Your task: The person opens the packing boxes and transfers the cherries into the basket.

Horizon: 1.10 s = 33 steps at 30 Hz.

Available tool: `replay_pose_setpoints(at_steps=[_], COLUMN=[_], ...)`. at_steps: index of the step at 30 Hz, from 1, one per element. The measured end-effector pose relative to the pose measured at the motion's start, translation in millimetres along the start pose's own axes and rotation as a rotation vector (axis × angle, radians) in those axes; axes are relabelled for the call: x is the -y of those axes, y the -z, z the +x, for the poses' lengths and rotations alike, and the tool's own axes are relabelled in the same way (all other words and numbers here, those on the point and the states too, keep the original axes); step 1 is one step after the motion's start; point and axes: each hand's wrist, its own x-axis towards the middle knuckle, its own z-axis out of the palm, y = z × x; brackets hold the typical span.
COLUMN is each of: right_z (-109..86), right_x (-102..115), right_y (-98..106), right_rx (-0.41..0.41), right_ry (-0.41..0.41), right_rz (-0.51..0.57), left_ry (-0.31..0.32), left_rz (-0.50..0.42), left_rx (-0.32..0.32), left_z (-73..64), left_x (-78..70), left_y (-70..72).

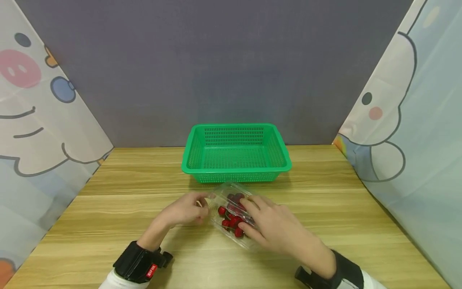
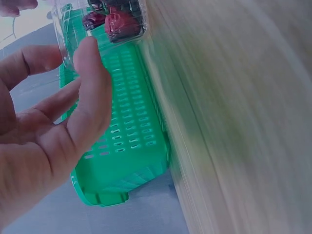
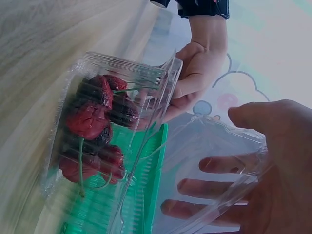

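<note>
Nearer than the box, to its left and right, are two white sleeves (image 1: 120,280) with black wristbands (image 1: 134,263); a small red label (image 1: 151,270) shows on the left one. Just beyond these, at the left edge of the box, is the left hand (image 1: 188,209), its thumb and forefinger pinching the rim and its other fingers loosely bent. On the right side of the box is the right hand (image 1: 278,226), its fingers spread and fairly straight against the lid (image 3: 214,139); the right wrist view shows them through the clear plastic. Between the hands is the box (image 3: 122,64), clear and turned at a slant, with its lid partly raised. Dark red cherries (image 3: 87,119) lie inside the box, bunched together, some with green stems. Around the box runs the wood-grained table (image 1: 126,188). Just behind the box stands a green basket (image 1: 236,170), its sides pierced with slots. Well behind the box, past the basket, rises a dark grey wall (image 1: 231,72). Far out to either side of the box hang pale curtains (image 1: 429,120) printed with cartoon animals.
</note>
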Motion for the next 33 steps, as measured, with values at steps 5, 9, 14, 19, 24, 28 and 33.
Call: replay_pose_setpoints(at_steps=[5,9,14,19,24,28,33], right_z=[0.9,1.4,1.1,-0.5,-1.2,-1.1,-1.3], right_x=[2,2,0,-3,-7,-11,-16], right_y=[2,4,6,9,13,15,19], right_rx=[-0.012,-0.042,-0.093,-0.135,-0.166,-0.186,-0.206], right_ry=[-0.039,-0.066,-0.083,-0.103,-0.115,-0.121,-0.139], right_rz=[-0.005,-0.003,0.032,0.090,0.125,0.161,0.200], left_ry=[-0.030,-0.019,-0.019,-0.027,-0.021,-0.015,-0.004], left_rz=[-0.027,-0.058,-0.094,-0.084,-0.041,-0.002,0.040], left_rx=[-0.016,-0.024,-0.038,-0.055,-0.071,-0.086,-0.101], left_z=[1.9,2.4,2.4,1.2,1.5,1.9,2.2], left_x=[1.4,1.4,0.2,-0.7,0.1,0.6,1.4], left_y=[-1.1,-1.2,-1.1,0.8,2.6,3.3,4.0])
